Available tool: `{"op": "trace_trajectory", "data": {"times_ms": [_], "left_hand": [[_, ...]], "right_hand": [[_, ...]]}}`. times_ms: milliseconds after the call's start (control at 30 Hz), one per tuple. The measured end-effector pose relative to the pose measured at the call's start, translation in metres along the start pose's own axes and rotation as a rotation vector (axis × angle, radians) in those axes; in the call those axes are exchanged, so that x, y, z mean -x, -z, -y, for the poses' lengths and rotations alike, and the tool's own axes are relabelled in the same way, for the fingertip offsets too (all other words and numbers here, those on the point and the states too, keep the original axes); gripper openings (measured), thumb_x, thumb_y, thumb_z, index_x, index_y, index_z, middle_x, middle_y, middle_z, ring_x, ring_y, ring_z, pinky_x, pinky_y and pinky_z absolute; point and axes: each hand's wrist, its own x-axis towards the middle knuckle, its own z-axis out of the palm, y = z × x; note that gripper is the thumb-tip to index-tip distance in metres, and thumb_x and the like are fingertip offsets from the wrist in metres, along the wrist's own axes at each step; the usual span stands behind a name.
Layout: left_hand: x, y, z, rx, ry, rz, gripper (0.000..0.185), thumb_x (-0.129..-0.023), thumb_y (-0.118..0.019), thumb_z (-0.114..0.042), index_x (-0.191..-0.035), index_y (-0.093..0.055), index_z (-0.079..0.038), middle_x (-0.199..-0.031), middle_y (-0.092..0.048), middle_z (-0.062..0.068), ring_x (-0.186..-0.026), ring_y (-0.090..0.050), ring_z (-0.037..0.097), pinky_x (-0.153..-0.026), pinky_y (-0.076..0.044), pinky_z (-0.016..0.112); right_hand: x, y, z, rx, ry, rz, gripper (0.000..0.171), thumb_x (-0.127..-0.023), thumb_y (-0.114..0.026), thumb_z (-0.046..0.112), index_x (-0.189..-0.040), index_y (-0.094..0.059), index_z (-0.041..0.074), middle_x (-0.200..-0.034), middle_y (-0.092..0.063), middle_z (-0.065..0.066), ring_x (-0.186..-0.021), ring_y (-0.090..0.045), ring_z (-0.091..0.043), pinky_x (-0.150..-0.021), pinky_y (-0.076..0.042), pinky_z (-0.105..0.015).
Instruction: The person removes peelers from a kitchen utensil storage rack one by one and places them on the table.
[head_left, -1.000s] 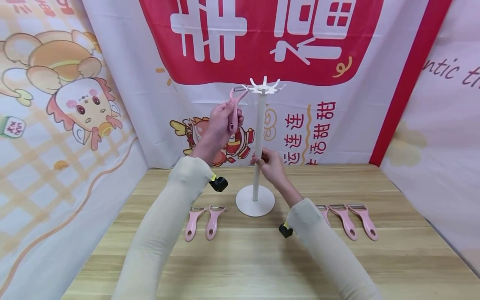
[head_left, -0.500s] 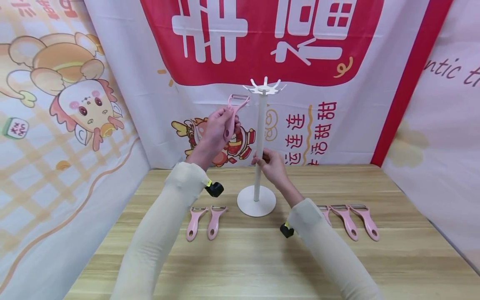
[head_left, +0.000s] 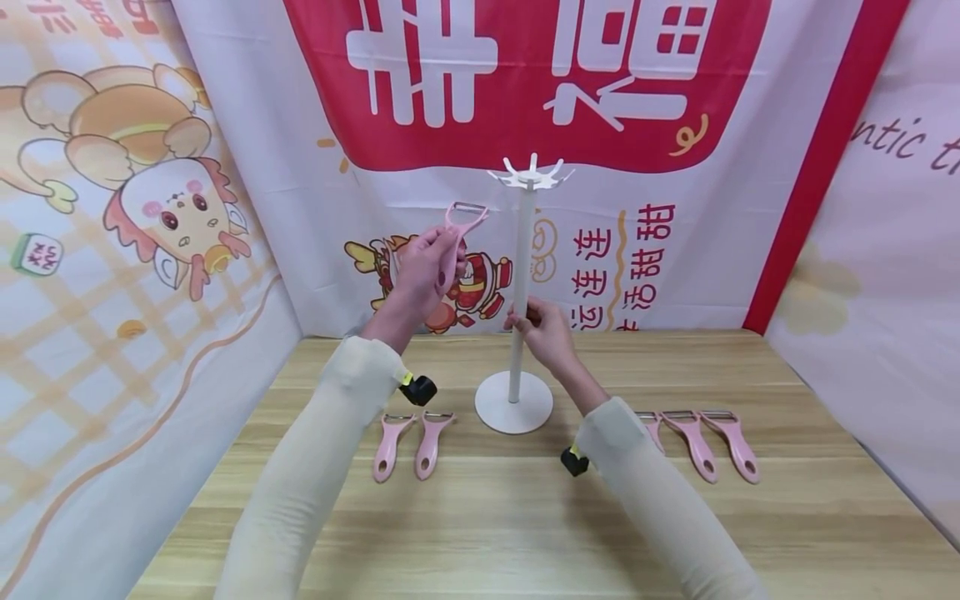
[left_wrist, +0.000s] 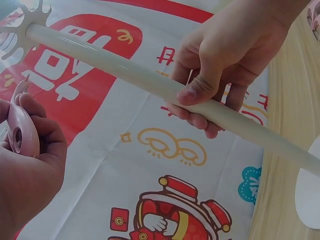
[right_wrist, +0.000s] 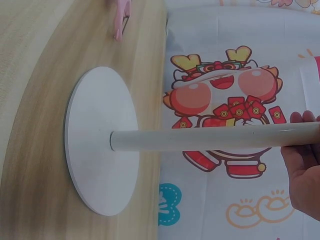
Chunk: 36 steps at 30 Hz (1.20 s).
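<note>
A white stand (head_left: 517,275) with a round base and a crown of hooks (head_left: 529,176) on top stands upright on the table. My right hand (head_left: 546,332) grips its pole about halfway up, thumb on one side and fingers on the other, as the left wrist view shows. To the left of the pole, my left hand (head_left: 429,271) holds a pink peeler (head_left: 456,237) by its handle, blade end up. The peeler is apart from the hooks and lower than them. In the left wrist view the handle (left_wrist: 25,130) lies between thumb and curled fingers.
Two pink peelers (head_left: 386,448) (head_left: 429,446) lie left of the stand's base (head_left: 513,403) on the wooden table (head_left: 480,525). Several more peelers (head_left: 693,446) lie to the right, one partly behind my right sleeve (head_left: 637,467). Printed cloth (head_left: 337,250) hangs behind and at both sides.
My left hand has drawn the peeler down and to the left, away from the hooks. My right hand keeps its grip on the pole.
</note>
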Motion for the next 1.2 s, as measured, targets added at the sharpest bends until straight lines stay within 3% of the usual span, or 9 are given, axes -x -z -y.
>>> {"op": "trace_trajectory", "data": {"times_ms": [333,567,767,1000,1200], "left_hand": [[0.008,0.013,0.001,-0.032,-0.013,0.006,0.024,-0.103,-0.054,-0.021,-0.113,-0.062,0.0,-0.075,-0.058,0.005,-0.059,-0.056,0.01,-0.055,-0.052,0.018],[0.014,0.022,-0.001,-0.063,-0.009,-0.017,0.016,-0.103,-0.054,-0.021,-0.101,-0.063,-0.008,-0.078,-0.058,0.003,-0.063,-0.055,0.011,-0.056,-0.052,0.017],[0.021,0.028,-0.002,-0.071,0.003,-0.035,0.021,-0.103,-0.054,-0.023,-0.11,-0.062,-0.004,-0.082,-0.058,0.005,-0.066,-0.056,0.01,-0.056,-0.053,0.016],[0.03,0.032,-0.006,-0.083,0.008,-0.017,0.017,-0.104,-0.053,-0.023,-0.099,-0.059,-0.007,-0.082,-0.058,0.002,-0.066,-0.055,0.01,-0.058,-0.053,0.017],[0.037,0.036,-0.007,-0.086,0.014,-0.013,0.02,-0.104,-0.051,-0.02,-0.107,-0.057,-0.001,-0.082,-0.058,0.003,-0.064,-0.054,0.01,-0.052,-0.049,0.017]], "right_hand": [[0.0,0.001,0.001,0.004,0.008,0.009,0.011,-0.098,-0.061,0.01,-0.104,-0.066,0.003,-0.098,-0.071,-0.015,-0.097,-0.069,-0.027,-0.096,-0.057,-0.041],[0.0,0.001,0.002,-0.004,-0.002,0.007,0.01,-0.099,-0.059,0.007,-0.105,-0.067,0.003,-0.099,-0.071,-0.015,-0.098,-0.068,-0.026,-0.098,-0.056,-0.041],[0.001,0.001,0.002,0.002,-0.012,0.007,0.011,-0.099,-0.06,0.008,-0.106,-0.067,0.004,-0.101,-0.071,-0.016,-0.1,-0.068,-0.027,-0.099,-0.056,-0.041],[0.001,0.0,0.003,0.001,-0.011,0.011,0.012,-0.099,-0.06,0.01,-0.106,-0.066,0.003,-0.101,-0.07,-0.016,-0.1,-0.069,-0.029,-0.098,-0.056,-0.042],[0.001,0.0,0.003,-0.005,-0.005,0.012,0.011,-0.099,-0.06,0.01,-0.105,-0.066,0.003,-0.1,-0.07,-0.017,-0.1,-0.069,-0.031,-0.099,-0.056,-0.043]]}}
